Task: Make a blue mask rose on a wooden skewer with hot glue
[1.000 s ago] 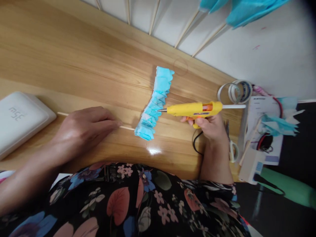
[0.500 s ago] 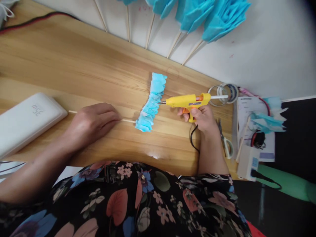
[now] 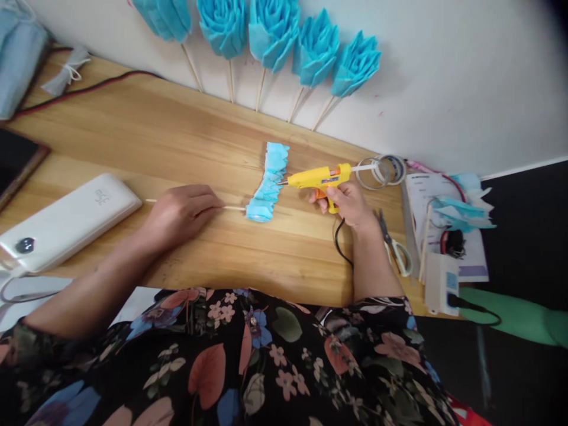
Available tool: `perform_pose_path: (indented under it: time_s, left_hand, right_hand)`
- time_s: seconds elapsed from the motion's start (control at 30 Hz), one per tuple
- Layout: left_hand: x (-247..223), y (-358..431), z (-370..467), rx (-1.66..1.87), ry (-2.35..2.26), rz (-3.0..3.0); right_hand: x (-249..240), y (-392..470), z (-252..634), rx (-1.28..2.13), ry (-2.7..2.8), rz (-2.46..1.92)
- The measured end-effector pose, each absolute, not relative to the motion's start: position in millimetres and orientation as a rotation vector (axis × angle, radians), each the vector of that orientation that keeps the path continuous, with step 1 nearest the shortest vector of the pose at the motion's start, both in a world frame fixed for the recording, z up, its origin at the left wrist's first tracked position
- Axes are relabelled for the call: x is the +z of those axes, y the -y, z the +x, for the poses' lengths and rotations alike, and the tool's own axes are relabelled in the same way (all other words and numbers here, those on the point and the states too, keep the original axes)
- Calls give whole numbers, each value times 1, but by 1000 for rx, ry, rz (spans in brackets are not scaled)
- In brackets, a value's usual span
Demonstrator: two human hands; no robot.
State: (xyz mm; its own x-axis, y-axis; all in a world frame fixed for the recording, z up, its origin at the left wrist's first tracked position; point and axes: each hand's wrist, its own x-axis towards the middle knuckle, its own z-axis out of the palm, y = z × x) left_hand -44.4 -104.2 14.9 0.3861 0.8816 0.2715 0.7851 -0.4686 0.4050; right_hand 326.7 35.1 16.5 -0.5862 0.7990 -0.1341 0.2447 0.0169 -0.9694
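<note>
My left hand [image 3: 184,214] is closed around a thin wooden stick [image 3: 234,207] lying level above the wooden table. The stick's right end meets the lower end of a pleated light-blue paper strip [image 3: 268,183], which stretches away from me across the tabletop. In my right hand [image 3: 344,201] is a yellow hot glue gun [image 3: 320,178], with the fingers around its handle and near the orange trigger. Its metal nozzle points left, at the right edge of the strip's middle. Whether the tip touches the paper, I cannot tell. A white glue stick pokes out of the gun's back.
Several blue paper flowers [image 3: 274,29] on sticks lean against the white wall. A white power bank [image 3: 71,222] lies at left, near a dark phone [image 3: 18,163]. To the right are scissors [image 3: 394,245], tape rolls [image 3: 390,171], papers [image 3: 474,257] and a white power adapter [image 3: 441,284].
The camera view has shifted, showing more of the flowers and the table's left side. Both hands keep their hold, and the nozzle stays by the strip's right edge.
</note>
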Motion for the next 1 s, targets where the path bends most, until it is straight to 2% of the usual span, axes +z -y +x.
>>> perform_pose_path:
  time_s: [0.4,0.6,1.0]
  left_hand:
    - [43,136,-64,598,-1433,2362]
    - [41,152,-75,496,-1406,2366]
    - [34,125,-57,473,-1518,2410]
  right_hand:
    - [24,-33,317,1581,1849,-1114]
    - [21,-33,317,1544,1869,-1116]
    - [20,-32,316,1505,1830,-1075]
